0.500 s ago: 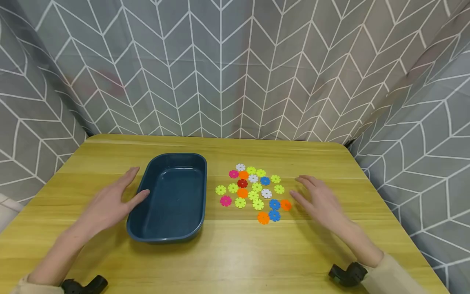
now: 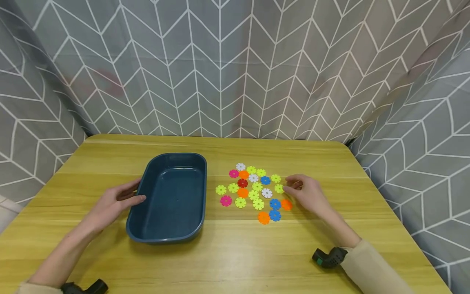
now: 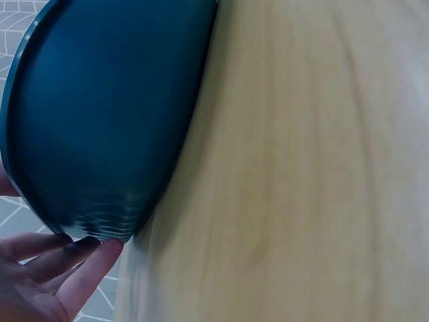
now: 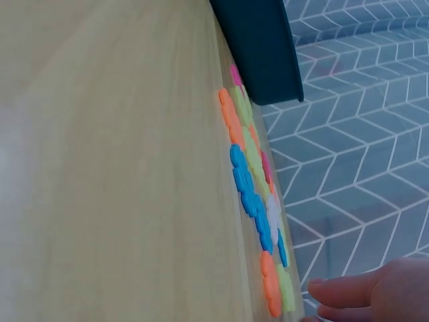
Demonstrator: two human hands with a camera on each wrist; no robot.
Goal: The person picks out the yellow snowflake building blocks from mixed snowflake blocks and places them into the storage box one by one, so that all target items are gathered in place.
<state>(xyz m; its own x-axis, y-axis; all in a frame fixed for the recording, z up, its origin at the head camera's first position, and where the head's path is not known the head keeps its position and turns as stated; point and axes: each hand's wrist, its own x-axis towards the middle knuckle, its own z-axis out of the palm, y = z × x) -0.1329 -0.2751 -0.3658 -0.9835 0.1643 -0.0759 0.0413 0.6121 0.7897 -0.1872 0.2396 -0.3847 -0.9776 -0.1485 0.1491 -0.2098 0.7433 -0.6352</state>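
Note:
A dark blue plastic basin (image 2: 172,204) stands left of the middle of the wooden table. My left hand (image 2: 111,206) grips its left wall, the thumb over the rim and the fingers (image 3: 90,275) against the ribbed outside. To the right of the basin lie several flat, notched plastic discs (image 2: 242,192) in yellow-green, orange, blue, white, pink and red. At their right edge is my right hand (image 2: 306,194), fingers bent and thumb tip beside a yellow-green disc (image 2: 279,188). Whether it touches that disc cannot be told; nothing shows in its grasp.
A grey curtain (image 2: 235,73) with white zigzag lines hangs behind and at both sides of the table (image 2: 235,261). Each wrist carries a small black device (image 2: 329,258). Beige sleeves (image 2: 374,265) cover the forearms.
My right hand has moved left to the discs and its fingers have bent. My left hand has lowered and closed on the basin's wall. Basin and discs stay put.

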